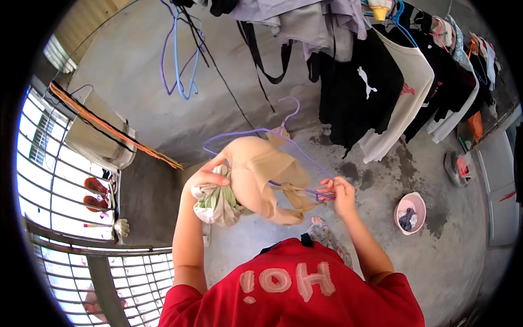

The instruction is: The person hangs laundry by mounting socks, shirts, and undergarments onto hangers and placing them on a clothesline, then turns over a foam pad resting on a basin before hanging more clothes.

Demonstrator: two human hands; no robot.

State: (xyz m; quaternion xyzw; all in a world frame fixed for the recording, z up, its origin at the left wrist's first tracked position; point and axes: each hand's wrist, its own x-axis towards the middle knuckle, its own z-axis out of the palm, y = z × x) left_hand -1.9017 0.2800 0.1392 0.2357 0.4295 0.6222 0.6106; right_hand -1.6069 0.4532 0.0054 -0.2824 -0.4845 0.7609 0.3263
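Note:
My left hand [210,173] is closed on a beige padded garment [248,163] and on a bunched white and green cloth [219,203] that hangs below the fingers. My right hand [335,192] pinches the lower right corner of a purple hanger [305,155]. The hanger's hook points up, and its frame passes behind the beige garment. A thin strap part of the garment lies by the hanger's lower bar, near my right fingers.
Hangers with clothes, among them a black shirt [359,87] and a white top [406,87], hang at the upper right. Blue and purple hangers [177,60] hang at the upper left. A pink basin [409,213] stands on the floor at right. Barred windows [54,163] line the left.

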